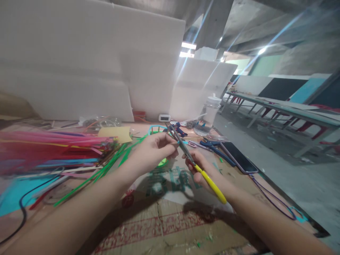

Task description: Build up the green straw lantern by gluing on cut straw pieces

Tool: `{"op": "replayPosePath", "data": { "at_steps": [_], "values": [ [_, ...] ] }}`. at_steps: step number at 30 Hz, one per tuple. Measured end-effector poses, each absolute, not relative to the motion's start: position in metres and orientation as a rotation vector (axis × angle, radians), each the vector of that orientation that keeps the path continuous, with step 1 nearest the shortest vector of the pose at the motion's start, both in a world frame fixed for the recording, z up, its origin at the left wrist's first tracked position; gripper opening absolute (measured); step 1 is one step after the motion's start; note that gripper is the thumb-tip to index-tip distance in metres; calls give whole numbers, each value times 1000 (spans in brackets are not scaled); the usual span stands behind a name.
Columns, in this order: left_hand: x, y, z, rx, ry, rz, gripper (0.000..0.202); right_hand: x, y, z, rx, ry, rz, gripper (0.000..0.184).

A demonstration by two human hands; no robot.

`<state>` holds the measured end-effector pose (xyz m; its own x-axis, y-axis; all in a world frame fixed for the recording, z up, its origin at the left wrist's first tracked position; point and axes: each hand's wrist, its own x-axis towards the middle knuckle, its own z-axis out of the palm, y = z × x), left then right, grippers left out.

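Note:
My right hand point(200, 168) grips scissors with a yellow handle point(211, 184) and long grey blades point(183, 147) that point up and away to the left. My left hand point(156, 150) is closed in a pinch just left of the blades. A tiny light-blue bit point(178, 142) shows at its fingertips, against the blades; what it belongs to is hidden. Behind and below the left hand, a bright green piece point(162, 163) partly shows. Green strips point(114, 163) lie left of that hand.
A bundle of pink and red strips point(50, 145) lies left, beside a yellow paper point(117, 134). At right are blue-handled pliers point(220, 152), a phone point(239, 157) and a clear bottle point(211, 109). Printed cardboard point(148, 226) covers the table front. White boards point(92, 60) stand behind.

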<state>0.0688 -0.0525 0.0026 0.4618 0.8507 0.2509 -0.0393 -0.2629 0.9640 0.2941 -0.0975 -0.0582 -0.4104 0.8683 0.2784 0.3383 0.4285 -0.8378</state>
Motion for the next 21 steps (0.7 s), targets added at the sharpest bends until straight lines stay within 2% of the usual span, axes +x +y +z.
{"op": "replayPosePath", "data": {
  "at_steps": [5, 13, 19, 21],
  "values": [
    [69, -52, -1, 1616, 711, 997, 12, 293, -94, -65, -1003, -1907, 877, 70],
    [51, -50, 18, 1844, 821, 1044, 25, 304, -78, -54, -1217, -1819, 660, 50],
    [5, -23, 30, 1937, 1136, 1200, 38, 328, -57, -45, -1312, -1912, 410, 51],
    [-3, -13, 28, 2012, 1269, 1235, 36, 330, -58, -41, -1335, -1959, 347, 48]
  ]
}}
